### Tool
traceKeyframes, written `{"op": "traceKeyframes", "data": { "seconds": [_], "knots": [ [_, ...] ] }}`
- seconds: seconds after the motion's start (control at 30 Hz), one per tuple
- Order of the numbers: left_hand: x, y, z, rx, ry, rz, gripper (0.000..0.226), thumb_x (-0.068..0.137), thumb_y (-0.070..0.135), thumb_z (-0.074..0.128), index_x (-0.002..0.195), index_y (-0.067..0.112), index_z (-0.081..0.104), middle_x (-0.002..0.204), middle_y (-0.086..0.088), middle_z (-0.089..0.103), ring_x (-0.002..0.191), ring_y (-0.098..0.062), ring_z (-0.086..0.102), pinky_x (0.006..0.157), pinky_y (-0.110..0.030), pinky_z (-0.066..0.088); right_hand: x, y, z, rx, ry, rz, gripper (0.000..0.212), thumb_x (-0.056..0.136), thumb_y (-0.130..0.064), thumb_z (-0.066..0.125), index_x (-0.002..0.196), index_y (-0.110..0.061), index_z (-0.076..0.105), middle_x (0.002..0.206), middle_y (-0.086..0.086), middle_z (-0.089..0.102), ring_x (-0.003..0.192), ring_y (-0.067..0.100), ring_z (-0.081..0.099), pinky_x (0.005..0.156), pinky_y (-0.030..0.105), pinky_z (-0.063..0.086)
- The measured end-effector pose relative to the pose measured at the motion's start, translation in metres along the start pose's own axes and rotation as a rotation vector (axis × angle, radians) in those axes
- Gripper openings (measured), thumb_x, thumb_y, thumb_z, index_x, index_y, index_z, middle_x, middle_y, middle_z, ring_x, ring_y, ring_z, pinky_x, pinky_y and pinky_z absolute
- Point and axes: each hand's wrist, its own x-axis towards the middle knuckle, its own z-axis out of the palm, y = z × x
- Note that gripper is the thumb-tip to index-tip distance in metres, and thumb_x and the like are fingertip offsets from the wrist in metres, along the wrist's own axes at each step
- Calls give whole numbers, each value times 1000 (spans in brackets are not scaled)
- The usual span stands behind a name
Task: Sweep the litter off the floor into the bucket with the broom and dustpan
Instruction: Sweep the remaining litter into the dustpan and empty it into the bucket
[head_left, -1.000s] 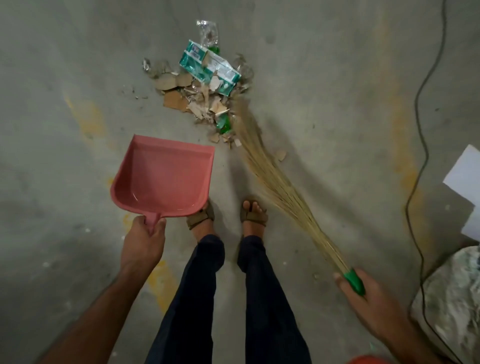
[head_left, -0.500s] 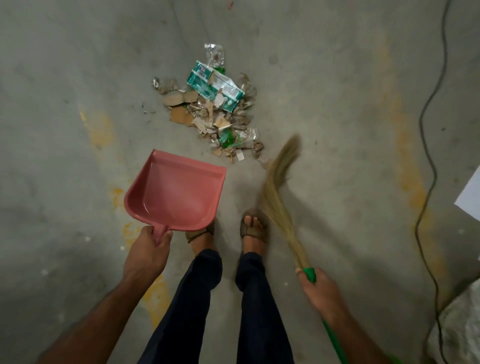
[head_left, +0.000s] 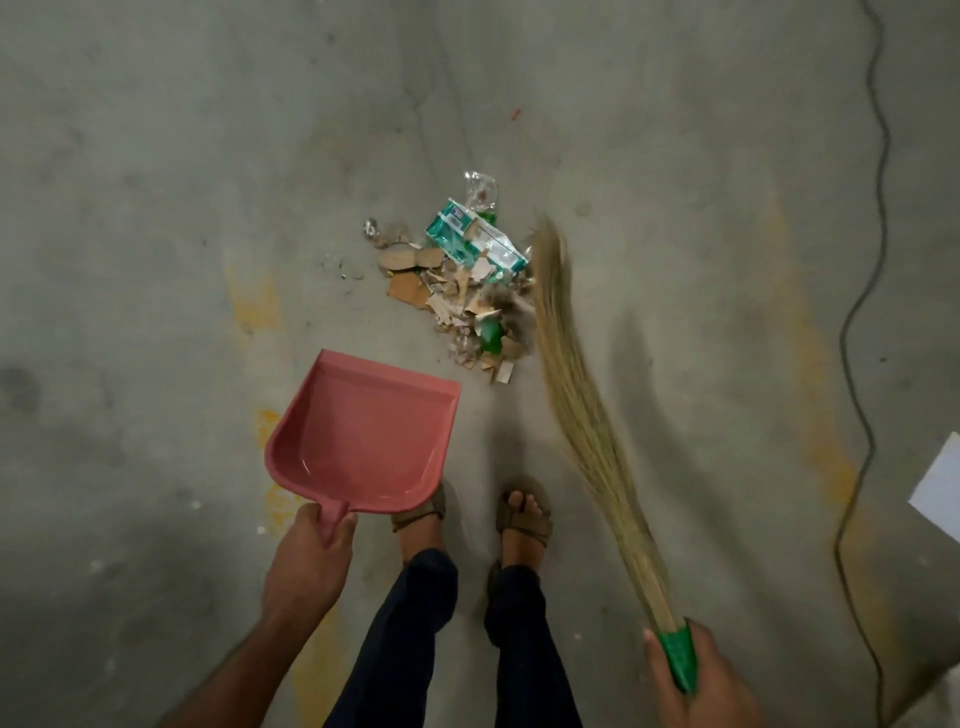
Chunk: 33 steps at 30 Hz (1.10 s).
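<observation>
Pink dustpan (head_left: 363, 441) — tan broom (head_left: 576, 410) w/ green handle; grey floor (head_left: 156, 208).

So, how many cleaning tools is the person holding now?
2. The pink dustpan is in the left hand, near the left foot. The grass broom is in the right hand, its tip beside the litter pile.

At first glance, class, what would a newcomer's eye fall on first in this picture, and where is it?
The pink dustpan, held by its handle in the left hand and empty, sits lower left of centre. Just beyond it, mid-frame, lies a litter pile of card scraps and green wrappers on the grey floor. The straw broom, gripped in the right hand, slants up with its tips at the pile's right edge.
</observation>
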Motion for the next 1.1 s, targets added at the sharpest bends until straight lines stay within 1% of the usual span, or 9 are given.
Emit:
{"op": "traceKeyframes", "data": {
  "seconds": [0.1,0.17,0.23,0.43,0.7,0.83,0.93,1.0,1.1],
  "knots": [
    [4,-6,-10,4,-3,4,25,95,43,53,97,18,50,80,-3,62,72,-26,60,63,-38,46,8,-13,-1,27,-39,34,37,89,-19,75,118,2,66,97,23,72,88,34,67,89,44,51],
    [9,-8,-16,-17,-10,-3,25,95,43,53,96,18,50,80,-3,62,72,-26,60,64,-38,46,8,-25,2,-49,-1,-25,36,87,-26,77,116,-6,69,95,20,73,84,33,68,77,36,51],
    [14,-9,-21,-42,-9,-10,24,95,42,54,95,18,50,80,-3,62,73,-27,60,65,-39,46,5,-35,6,-90,67,-105,35,80,-26,83,109,-10,74,77,16,72,71,35,70,62,31,46],
    [33,-11,-37,-101,13,13,23,94,39,57,93,17,51,76,0,60,67,-23,56,62,-36,42,5,-80,17,-77,185,-157,25,85,-41,75,101,-23,71,63,3,59,68,32,68,55,31,42],
    [65,-27,-60,-122,26,-22,23,91,40,61,92,20,50,83,-4,62,87,-34,65,69,-38,45,35,-168,43,14,-41,-239,35,90,-55,64,78,-22,60,61,2,61,60,11,62,62,36,52],
    [79,-42,-65,-140,57,-55,23,91,39,62,92,18,53,83,-5,64,83,-33,63,71,-40,47,82,-245,85,-119,-181,-346,46,92,-68,50,85,-23,58,74,-3,65,71,18,65,65,35,52],
    [85,-56,-62,-173,84,-81,21,90,38,62,86,21,51,75,3,60,71,-25,58,66,-38,44,124,-306,124,-195,-283,-386,53,91,-69,44,100,-21,63,90,7,72,86,31,69,78,40,57],
    [89,-64,-58,-186,92,-83,21,90,37,63,82,22,51,71,6,60,66,-17,57,61,-36,41,147,-339,147,-189,-373,-358,53,90,-65,44,92,-16,64,80,9,75,76,33,73,79,47,61],
    [92,-70,-52,-189,110,-98,24,91,37,63,79,19,51,69,3,61,64,-14,58,57,-34,39,178,-356,168,-145,-449,-232,55,95,-57,49,75,-7,58,59,8,69,54,28,68,66,40,61]
  ]
}}
